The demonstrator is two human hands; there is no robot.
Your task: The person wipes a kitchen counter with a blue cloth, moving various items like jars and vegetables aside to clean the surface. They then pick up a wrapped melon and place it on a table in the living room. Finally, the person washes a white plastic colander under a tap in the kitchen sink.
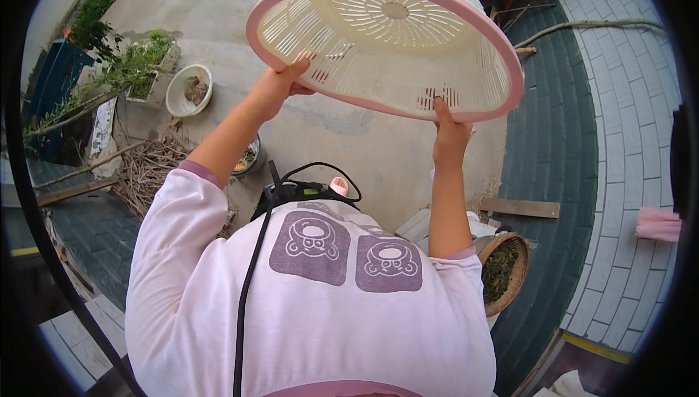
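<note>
A large round plastic basket (397,11), white with slotted walls and a pink rim, is held up in front of me. It is tilted so that its open mouth faces me, and nothing shows inside it. My left hand (280,88) grips the pink rim at the lower left, thumb inside and fingers behind. At the lower right of the same rim, my right hand (450,126) is closed with its thumb over the inner wall. The rim bends slightly inward between the two hands.
To the left are a white basin (189,90) with a brown lump in it, green plants (145,58) and a pile of dry twigs (156,168). A woven basket of leaves (502,270) stands by my right elbow. Beyond it runs a white tiled wall (619,120).
</note>
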